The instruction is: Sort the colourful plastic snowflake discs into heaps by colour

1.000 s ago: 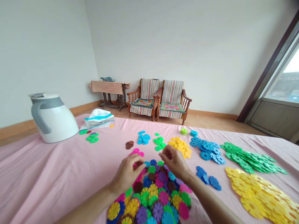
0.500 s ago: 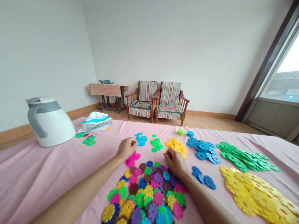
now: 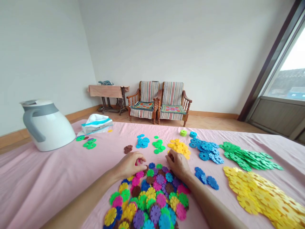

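Note:
A heap of mixed-colour snowflake building discs [image 3: 154, 200] lies close in front of me. My left hand [image 3: 133, 163] is over its far left edge, thumb and fingers apart, with a brown disc [image 3: 145, 169] by the thumb tip. Beneath that hand, pink discs are mostly covered. Beyond it lie brown discs [image 3: 128, 149] and light-blue discs [image 3: 142, 142]. My right hand [image 3: 178, 163] is curled closed at the heap's far right edge, just short of the yellow discs [image 3: 179, 147]. Whatever its fingers may hold is hidden. Light-green discs [image 3: 158, 146] lie between the two hands, farther off.
Blue discs [image 3: 206, 149], green discs [image 3: 247, 156] and a large yellow spread [image 3: 262, 194] lie to the right. At left stand a white jug [image 3: 51, 127] and a tissue box [image 3: 97, 125] on the pink cloth [image 3: 71, 175]. Two wooden chairs are by the wall.
My left hand has come back toward me from the far side, uncovering the brown discs and covering the pink ones. Its thumb and fingers have parted. The right hand stays almost still.

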### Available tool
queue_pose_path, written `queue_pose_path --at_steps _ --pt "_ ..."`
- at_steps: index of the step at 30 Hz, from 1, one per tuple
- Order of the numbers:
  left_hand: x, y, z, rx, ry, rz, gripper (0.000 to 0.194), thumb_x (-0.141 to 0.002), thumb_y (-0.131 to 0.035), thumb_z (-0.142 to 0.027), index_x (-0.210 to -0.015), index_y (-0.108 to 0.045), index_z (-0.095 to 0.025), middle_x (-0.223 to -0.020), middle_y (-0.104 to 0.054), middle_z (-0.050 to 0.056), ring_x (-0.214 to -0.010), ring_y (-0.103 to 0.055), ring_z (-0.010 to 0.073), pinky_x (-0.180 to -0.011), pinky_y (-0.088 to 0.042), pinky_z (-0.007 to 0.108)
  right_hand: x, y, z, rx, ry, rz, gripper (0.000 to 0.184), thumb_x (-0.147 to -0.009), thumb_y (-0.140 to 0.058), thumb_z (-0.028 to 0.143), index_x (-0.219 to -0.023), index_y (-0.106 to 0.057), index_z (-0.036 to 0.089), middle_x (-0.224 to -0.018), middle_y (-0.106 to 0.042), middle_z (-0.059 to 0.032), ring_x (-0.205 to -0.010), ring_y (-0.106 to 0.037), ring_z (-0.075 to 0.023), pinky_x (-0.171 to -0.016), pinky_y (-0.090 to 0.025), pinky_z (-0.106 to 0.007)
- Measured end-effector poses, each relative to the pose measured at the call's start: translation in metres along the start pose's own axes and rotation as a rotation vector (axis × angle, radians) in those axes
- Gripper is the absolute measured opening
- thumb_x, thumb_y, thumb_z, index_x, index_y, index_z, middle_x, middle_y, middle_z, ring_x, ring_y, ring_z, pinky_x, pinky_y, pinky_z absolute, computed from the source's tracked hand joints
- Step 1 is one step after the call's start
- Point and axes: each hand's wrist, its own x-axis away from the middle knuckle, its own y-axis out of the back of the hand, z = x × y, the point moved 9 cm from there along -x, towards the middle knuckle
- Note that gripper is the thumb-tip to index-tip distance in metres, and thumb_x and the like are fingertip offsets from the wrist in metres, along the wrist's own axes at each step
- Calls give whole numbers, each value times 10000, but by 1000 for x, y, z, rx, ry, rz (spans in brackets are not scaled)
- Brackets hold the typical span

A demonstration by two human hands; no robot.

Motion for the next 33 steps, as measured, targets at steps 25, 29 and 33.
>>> queue_pose_path --at_steps 25,29,33 --pt "8 68 103 81 322 -585 85 -688 -529 -278 -695 -526 -193 -635 -627 -9 -611 -607 155 -562 -444 225 1 2 8 30 24 36 148 -804 -461 235 -665 -482 189 -582 -551 13 -542 -497 -113 -506 -253 -213" --pt "14 80 111 8 338 -653 127 -671 -536 -256 -773 -554 -182 -774 -634 21 -624 -582 153 -599 -432 246 1 2 9 31 23 32 143 -801 -464 231 -667 -487 187 -583 -557 12 -542 -501 -113 -508 -255 -213" --pt "6 68 79 29 212 -481 129 -711 -542 -295 -738 -591 -179 -727 -623 2 -593 -550 131 -572 -411 219 2 3 9 34 27 28 144 -799 -465 226 -664 -492 186 -584 -561 11 -542 -500 -112 -509 -257 -212"
